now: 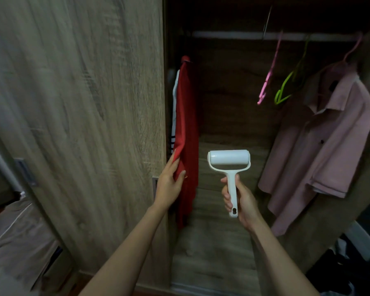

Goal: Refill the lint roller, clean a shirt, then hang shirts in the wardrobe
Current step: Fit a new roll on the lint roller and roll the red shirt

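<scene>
Hands reach toward an open wardrobe (233,86) with a wood-grain sliding door (83,103) drawn across its left side. The left hand (169,182) holds the lower front edge of a red shirt (186,124) that hangs at the far left of the opening, just beside the door's edge; its fingers (173,162) lie behind the cloth and the thumb presses on the front, so the fabric is pinched between them. A white garment with dark stripes (174,116) hangs right behind the red shirt, mostly hidden. The right hand (244,199) holds a white lint roller (230,167) upright, its fingers (226,197) wrapped round the handle and clamped on it, the thumb lying along the handle's upper part. The roller's drum lies level at the top and looks clean and white. The roller sits in the open middle of the wardrobe, near the red shirt but apart from it, and well apart from a pink short-sleeved shirt (325,142) that hangs on a pink hanger at the right end of the rail (233,35). Between the two shirts a bare pink hanger (267,82) and a bare green hanger (286,86) hang side by side from the rail. At the lower left, outside the wardrobe, lies rumpled grey fabric (15,231)
</scene>
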The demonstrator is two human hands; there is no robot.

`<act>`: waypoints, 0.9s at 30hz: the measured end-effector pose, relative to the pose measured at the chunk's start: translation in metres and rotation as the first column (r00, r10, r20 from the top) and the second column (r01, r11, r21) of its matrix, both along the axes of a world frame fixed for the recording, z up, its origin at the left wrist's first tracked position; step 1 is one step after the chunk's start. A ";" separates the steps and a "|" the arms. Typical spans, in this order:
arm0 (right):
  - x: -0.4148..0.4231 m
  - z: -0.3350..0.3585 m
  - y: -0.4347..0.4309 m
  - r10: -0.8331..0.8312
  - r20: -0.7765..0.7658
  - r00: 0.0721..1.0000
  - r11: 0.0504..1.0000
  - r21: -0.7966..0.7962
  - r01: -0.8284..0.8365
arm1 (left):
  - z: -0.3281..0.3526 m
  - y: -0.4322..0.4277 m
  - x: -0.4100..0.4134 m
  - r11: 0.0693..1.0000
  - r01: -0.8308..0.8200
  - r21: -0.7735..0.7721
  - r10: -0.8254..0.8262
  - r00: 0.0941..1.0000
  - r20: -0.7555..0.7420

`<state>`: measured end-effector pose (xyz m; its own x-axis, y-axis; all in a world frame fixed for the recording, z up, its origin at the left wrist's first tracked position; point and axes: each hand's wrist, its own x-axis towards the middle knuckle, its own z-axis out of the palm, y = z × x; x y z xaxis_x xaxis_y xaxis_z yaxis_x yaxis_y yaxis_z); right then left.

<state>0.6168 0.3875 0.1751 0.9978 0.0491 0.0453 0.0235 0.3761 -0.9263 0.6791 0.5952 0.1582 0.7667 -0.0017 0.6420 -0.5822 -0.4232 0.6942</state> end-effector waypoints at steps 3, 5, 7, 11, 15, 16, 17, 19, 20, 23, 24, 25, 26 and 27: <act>0.005 0.000 0.010 0.027 -0.014 1.000 1.000 -0.006 -0.027 | 0.013 0.012 -0.007 0.968 -0.123 -0.221 0.103 0.990 -0.097; 0.010 0.000 0.019 0.055 -0.013 0.998 0.998 -0.006 -0.055 | 0.028 0.026 -0.011 0.940 -0.141 -0.310 0.098 0.984 -0.149; 0.016 0.000 0.030 0.092 -0.009 0.996 0.996 -0.008 -0.092 | 0.045 0.042 -0.017 0.923 -0.126 -0.364 0.078 0.986 -0.144; 0.025 0.000 0.052 0.185 -0.013 0.983 0.983 -0.015 -0.186 | 0.077 0.073 -0.032 0.900 -0.062 -0.431 0.004 0.991 -0.136; 0.039 0.010 0.079 0.292 -0.010 0.956 0.956 -0.029 -0.293 | 0.106 0.115 -0.050 0.917 0.068 -0.393 -0.151 0.971 -0.185; 0.045 0.016 0.087 0.324 0.003 0.946 0.946 -0.024 -0.323 | 0.112 0.126 -0.054 0.920 0.087 -0.382 -0.169 0.968 -0.186; 0.050 0.025 0.096 0.352 0.022 0.936 0.936 -0.020 -0.352 | 0.117 0.134 -0.057 0.920 0.100 -0.380 -0.180 0.966 -0.183; 0.063 0.049 0.113 0.398 0.081 0.914 0.917 -0.019 -0.398 | 0.125 0.145 -0.062 0.920 0.112 -0.375 -0.190 0.965 -0.179; 0.069 0.061 0.121 0.413 0.116 0.903 0.910 -0.028 -0.413 | 0.128 0.148 -0.063 0.924 0.112 -0.365 -0.187 0.966 -0.178; 0.081 0.078 0.138 0.421 0.211 0.882 0.907 -0.090 -0.411 | 0.136 0.155 -0.061 0.937 0.102 -0.333 -0.168 0.970 -0.175; 0.082 0.073 0.140 0.411 0.230 0.882 0.911 -0.122 -0.393 | 0.138 0.158 -0.061 0.938 0.102 -0.331 -0.166 0.971 -0.173; 0.080 0.063 0.141 0.394 0.236 0.889 0.918 -0.152 -0.366 | 0.139 0.160 -0.060 0.936 0.103 -0.335 -0.168 0.971 -0.171; 0.077 0.049 0.140 0.373 0.228 0.899 0.924 -0.177 -0.338 | 0.140 0.162 -0.059 0.934 0.106 -0.342 -0.171 0.971 -0.167; 0.073 0.035 0.139 0.353 0.213 0.911 0.928 -0.202 -0.312 | 0.140 0.162 -0.058 0.931 0.103 -0.349 -0.169 0.972 -0.163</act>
